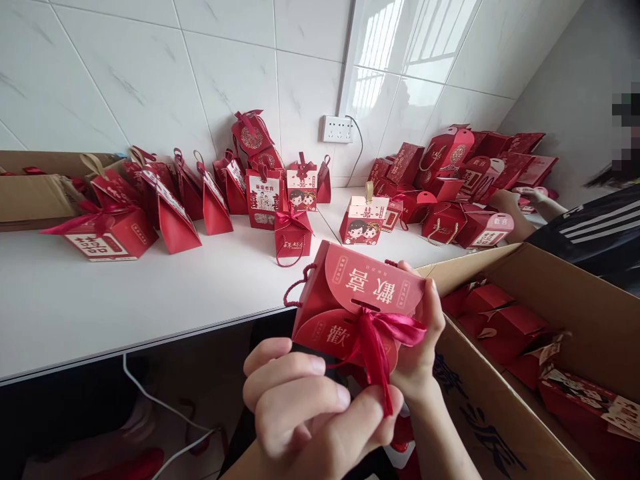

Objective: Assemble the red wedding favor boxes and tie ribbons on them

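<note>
A red gift box (380, 277) with gold lettering and a twisted cord handle is held up before me, above the table's front edge. Around its right side, my right hand (425, 340) is closed, gripping the box. A crimson satin ribbon (374, 340) is tied in a bow across the front flap, its tails hanging down. My left hand (320, 407) is below the box, with thumb and forefinger pinching the end of one ribbon tail. The other fingers of that hand are curled in front of the box's lower left corner.
A white table (210, 283) carries several standing red gift boxes (215, 200). At right, an open cardboard carton (480, 267) contains more red boxes. Another person's arm (530, 207) reaches toward a heap of red boxes (445, 160). A wall socket (337, 129) has a black cord.
</note>
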`<state>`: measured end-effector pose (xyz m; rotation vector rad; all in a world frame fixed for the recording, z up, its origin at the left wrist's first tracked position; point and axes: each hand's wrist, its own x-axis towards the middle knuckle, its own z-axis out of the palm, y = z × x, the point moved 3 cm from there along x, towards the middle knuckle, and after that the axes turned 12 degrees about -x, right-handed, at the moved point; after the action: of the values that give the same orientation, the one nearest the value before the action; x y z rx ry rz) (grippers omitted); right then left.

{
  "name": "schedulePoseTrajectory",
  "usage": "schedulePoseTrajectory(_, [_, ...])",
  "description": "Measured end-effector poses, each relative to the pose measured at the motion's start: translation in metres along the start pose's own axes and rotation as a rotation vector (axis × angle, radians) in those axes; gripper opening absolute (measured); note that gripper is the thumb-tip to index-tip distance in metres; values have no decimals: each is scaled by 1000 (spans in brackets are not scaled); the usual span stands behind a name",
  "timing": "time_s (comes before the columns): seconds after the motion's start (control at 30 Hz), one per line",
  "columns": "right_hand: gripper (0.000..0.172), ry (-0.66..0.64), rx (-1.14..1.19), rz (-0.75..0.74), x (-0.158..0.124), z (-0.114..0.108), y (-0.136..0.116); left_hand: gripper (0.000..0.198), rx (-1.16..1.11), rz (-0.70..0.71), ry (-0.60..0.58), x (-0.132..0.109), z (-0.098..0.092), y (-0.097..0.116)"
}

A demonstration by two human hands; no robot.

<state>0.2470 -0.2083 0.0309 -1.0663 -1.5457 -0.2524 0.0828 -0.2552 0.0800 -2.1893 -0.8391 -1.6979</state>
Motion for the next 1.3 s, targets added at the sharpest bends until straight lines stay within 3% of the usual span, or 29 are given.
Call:
schedulePoseTrajectory(0.2, [92,-41,28,0,0,-2,1,12,-67,-29,100,5,3,-2])
schedulePoseTrajectory(0.3, [97,-56,-31,22,1,-13,7,6,-128,-224,210,14,10,-33])
schedulePoseTrajectory(0.33, [100,-37,-50,63,2,-20,11,4,-159,-336,180,16,17,-47])
schedulePoseTrajectory(0.4, [98,11,-16,241,5,-37,21,8,-247,-527,33,18,41,-72])
schedulePoseTrajectory(0.47, [82,8,172,532,5,-53,33,12,-326,-591,-152,16,76,-84])
schedulePoseTrajectory(0.53, [64,-65,441,854,2,-65,42,12,-434,-530,-352,12,117,-78])
schedulePoseTrajectory(0.6, [57,-116,674,1098,-4,-75,44,23,-570,-387,-541,5,159,-59])
schedulePoseTrajectory(0.7, [48,-102,849,1284,-14,-92,40,40,-676,-162,-740,-11,209,-28])
schedulePoseTrajectory(0.77, [44,-23,842,1336,-19,-108,38,46,-663,-121,-820,-25,231,-18])
schedulePoseTrajectory(0.87, [48,166,606,1322,-24,-145,41,51,-624,-165,-854,-44,248,-19])
schedulePoseTrajectory(0.97, [65,271,157,1224,-29,-195,53,54,-624,-170,-850,-54,253,-22])
schedulePoseTrajectory(1.03, [79,199,-217,1129,-31,-228,68,56,-627,-157,-831,-57,256,-22])
schedulePoseTrajectory(1.13, [96,-66,-667,875,-35,-259,98,60,-613,-116,-741,-58,261,-20])
schedulePoseTrajectory(1.23, [98,-284,-850,627,-45,-267,135,64,-615,-69,-638,-60,264,-19])
schedulePoseTrajectory(1.3, [92,-336,-902,648,-57,-268,162,63,-627,-57,-604,-61,264,-18])
